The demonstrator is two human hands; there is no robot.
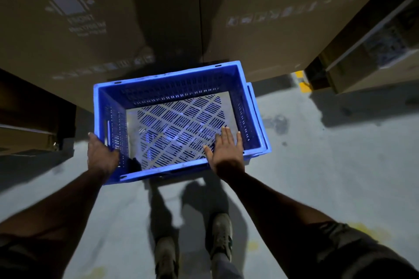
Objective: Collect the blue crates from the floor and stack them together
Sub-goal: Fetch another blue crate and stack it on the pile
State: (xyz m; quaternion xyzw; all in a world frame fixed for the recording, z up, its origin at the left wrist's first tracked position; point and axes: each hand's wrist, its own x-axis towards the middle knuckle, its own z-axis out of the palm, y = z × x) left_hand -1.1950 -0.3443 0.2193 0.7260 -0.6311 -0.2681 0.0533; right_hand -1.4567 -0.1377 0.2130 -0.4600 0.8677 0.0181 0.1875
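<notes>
A person stood on a grey concrete floor [317, 165] in a dim storage area, both bare arms reaching to a blue crate [172, 84] that sat nested in a second blue crate [260, 133], of which only a strip of rim showed along the right side and near edge. The stack stood close against two tall cardboard cartons [260, 29], whose faces closed off the far side; another carton [27, 106] boxed in the left, and shelving [374, 47] crowded the far right corner. Open floor lay to the right and behind the stack, toward the person's two shoes [221, 235]. The upper crate was empty, its slotted base fully exposed. The left hand [102, 154] gripped the crate's left wall, fingers curled over the rim. The right hand [226, 152] hovered flat over the near right corner, fingers [226, 136] spread and holding nothing. Two crates were visible in all.
</notes>
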